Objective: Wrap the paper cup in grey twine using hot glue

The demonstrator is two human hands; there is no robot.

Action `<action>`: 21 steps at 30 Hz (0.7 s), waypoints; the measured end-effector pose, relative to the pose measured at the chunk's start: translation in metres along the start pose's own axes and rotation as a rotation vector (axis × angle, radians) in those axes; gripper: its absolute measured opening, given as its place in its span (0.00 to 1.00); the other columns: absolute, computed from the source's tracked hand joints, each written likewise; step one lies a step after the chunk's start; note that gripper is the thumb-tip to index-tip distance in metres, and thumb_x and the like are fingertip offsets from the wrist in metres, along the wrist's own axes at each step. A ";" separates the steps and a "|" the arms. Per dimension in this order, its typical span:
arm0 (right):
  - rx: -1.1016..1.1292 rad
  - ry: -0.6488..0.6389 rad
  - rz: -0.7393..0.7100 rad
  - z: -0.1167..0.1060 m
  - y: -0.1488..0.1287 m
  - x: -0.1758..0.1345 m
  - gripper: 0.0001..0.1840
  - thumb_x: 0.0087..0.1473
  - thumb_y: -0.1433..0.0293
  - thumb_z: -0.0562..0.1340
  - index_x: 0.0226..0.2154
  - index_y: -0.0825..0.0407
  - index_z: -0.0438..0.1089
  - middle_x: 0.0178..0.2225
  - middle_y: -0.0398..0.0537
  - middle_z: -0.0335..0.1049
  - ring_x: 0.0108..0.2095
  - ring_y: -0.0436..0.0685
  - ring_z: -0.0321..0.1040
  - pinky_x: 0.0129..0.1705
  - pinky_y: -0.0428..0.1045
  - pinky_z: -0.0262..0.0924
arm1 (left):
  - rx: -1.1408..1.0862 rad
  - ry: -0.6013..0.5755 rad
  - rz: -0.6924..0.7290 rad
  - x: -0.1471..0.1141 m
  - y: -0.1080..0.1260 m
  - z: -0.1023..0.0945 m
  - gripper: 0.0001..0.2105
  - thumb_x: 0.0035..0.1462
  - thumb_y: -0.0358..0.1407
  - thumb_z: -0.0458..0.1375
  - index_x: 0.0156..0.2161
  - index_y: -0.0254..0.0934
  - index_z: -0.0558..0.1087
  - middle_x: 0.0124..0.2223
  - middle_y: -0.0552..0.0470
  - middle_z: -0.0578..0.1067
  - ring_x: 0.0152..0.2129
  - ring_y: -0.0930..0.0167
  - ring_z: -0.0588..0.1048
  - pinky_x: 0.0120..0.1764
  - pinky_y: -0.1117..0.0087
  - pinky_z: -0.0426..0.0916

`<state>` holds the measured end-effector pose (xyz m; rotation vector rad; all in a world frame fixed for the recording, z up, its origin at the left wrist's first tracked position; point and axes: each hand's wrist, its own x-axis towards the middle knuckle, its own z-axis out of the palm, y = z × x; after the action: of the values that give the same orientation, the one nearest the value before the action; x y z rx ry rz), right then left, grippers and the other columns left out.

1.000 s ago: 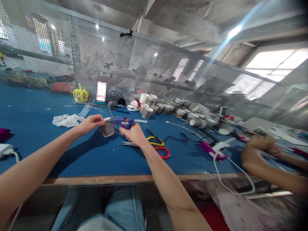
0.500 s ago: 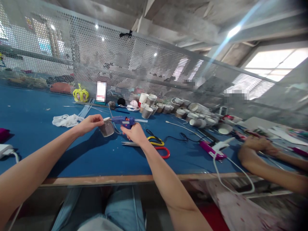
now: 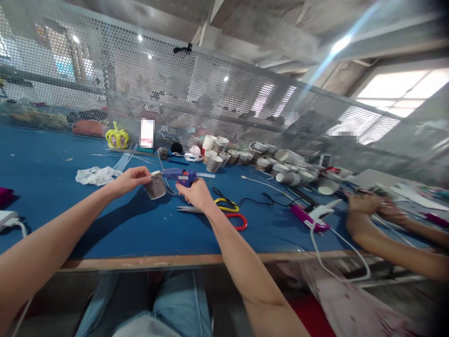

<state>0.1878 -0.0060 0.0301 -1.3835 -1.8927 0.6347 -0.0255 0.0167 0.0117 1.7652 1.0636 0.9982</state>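
The left hand (image 3: 136,176) pinches a small cup (image 3: 156,188) by its rim, left of frame centre, while the right hand (image 3: 195,193), wrapped round a blue glue gun (image 3: 175,174), needs steady aim.

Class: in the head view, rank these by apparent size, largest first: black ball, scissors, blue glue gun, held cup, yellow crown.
1. Scissors, partly hidden
2. Blue glue gun
3. Held cup and yellow crown: too alike to rank, and the cup is nearer the camera
4. Black ball
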 end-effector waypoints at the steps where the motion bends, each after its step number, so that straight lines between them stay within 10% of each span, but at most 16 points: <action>1: 0.000 0.005 0.007 0.000 0.000 0.000 0.12 0.43 0.67 0.56 0.14 0.54 0.60 0.08 0.39 0.56 0.10 0.45 0.54 0.15 0.41 0.52 | -0.002 -0.005 0.000 0.000 0.000 0.000 0.07 0.45 0.38 0.54 0.24 0.36 0.63 0.24 0.56 0.66 0.24 0.74 0.65 0.30 0.73 0.58; 21: 0.026 -0.004 0.020 -0.001 0.002 0.001 0.12 0.43 0.67 0.56 0.14 0.54 0.61 0.08 0.39 0.55 0.09 0.46 0.54 0.14 0.42 0.52 | 0.002 -0.023 0.019 -0.002 0.002 -0.001 0.07 0.45 0.38 0.54 0.24 0.36 0.64 0.24 0.56 0.67 0.24 0.74 0.65 0.31 0.73 0.58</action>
<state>0.1894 -0.0042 0.0296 -1.3875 -1.8699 0.6702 -0.0262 0.0145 0.0136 1.7871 1.0353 0.9860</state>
